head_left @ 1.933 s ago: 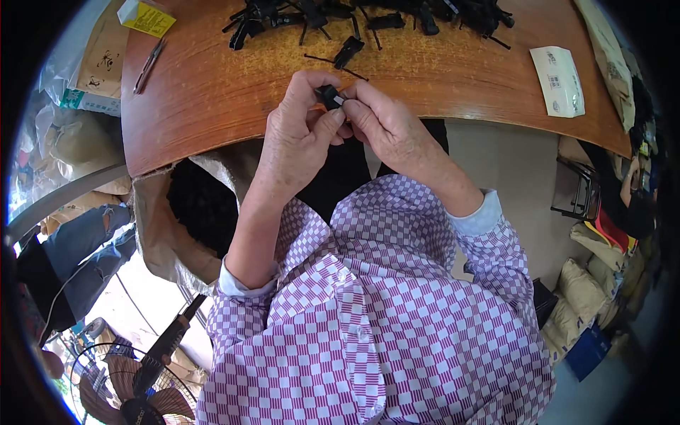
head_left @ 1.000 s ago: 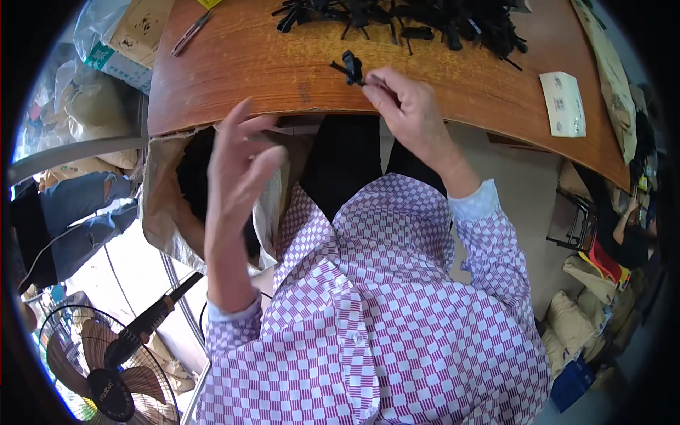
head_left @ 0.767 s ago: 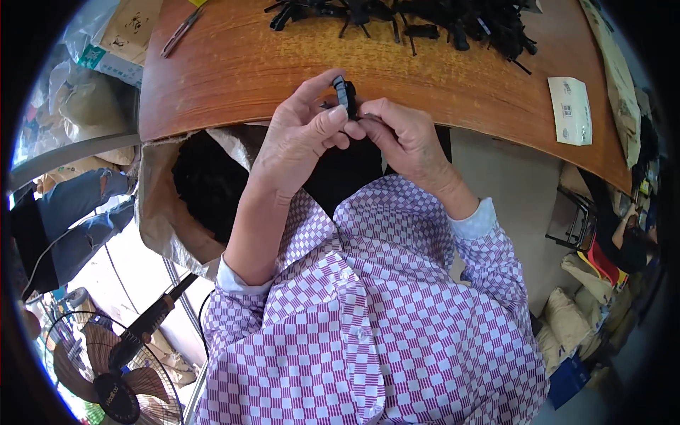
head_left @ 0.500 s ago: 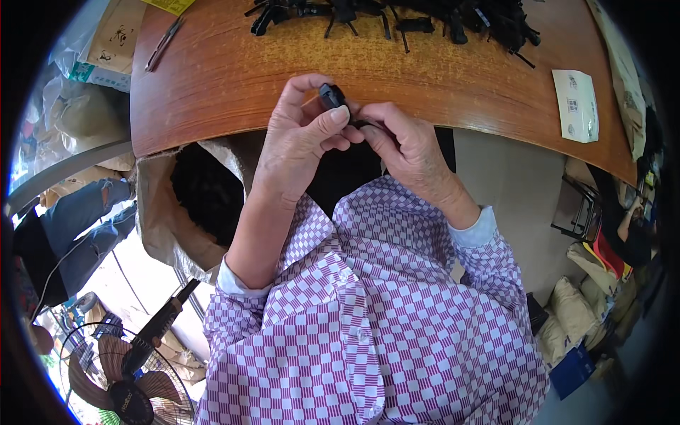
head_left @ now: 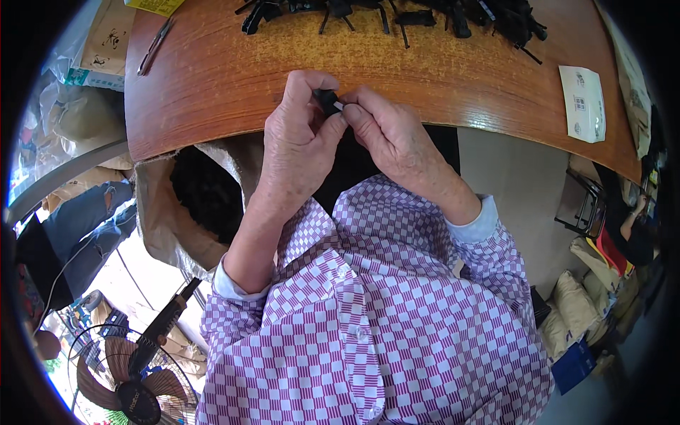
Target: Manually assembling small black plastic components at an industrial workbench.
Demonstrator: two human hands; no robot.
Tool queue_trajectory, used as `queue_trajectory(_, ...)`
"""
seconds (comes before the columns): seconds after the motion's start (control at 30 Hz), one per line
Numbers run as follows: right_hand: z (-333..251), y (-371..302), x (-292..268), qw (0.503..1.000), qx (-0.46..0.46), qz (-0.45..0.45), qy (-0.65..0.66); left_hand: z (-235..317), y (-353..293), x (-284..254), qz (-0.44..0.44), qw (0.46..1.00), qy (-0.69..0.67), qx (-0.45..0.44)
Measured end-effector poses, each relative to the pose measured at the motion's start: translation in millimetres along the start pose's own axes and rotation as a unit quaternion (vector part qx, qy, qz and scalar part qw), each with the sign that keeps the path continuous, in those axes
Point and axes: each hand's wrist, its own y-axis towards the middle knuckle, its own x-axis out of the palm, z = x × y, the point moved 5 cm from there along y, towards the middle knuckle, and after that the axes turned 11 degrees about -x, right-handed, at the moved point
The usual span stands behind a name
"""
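Over the near edge of the wooden table, my left hand [head_left: 301, 142] is closed around a small black piece [head_left: 326, 101], with thumb and fingers curled about it. The fingertips of my right hand [head_left: 393, 138] pinch a small pale tab [head_left: 339, 106] at the piece's right side. Much of the piece is hidden by my fingers, so its exact kind does not show. Along the far side of the table lies a heap of similar black pieces [head_left: 418, 18] with thin strap-like ends.
Small metal snips [head_left: 154, 48] lie at the table's [head_left: 212, 78] far left, by a yellow packet [head_left: 154, 6]. A white packet [head_left: 584, 104] is on the right. Below the left edge stands an open sack [head_left: 159, 219] of black material. A fan [head_left: 134, 397] is at lower left.
My left fingers have folded further over the black piece, which has turned in them. My right fingertips have risen and now pinch a pale tab on it.
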Motion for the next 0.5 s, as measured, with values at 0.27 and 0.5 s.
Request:
queue_trajectory(0.27, 3.8, 1.7, 4.1, 0.995, -0.035, 0.093, -0.02, 13.2, -3.7, 2.7, 0.144, 0.975, 0.141, 0.089)
queue_trajectory(0.5, 10.3, 1.1, 5.2, 0.989, -0.071, 0.133, -0.001, 11.5, -1.5, 3.1, 0.157, 0.965, 0.155, 0.139)
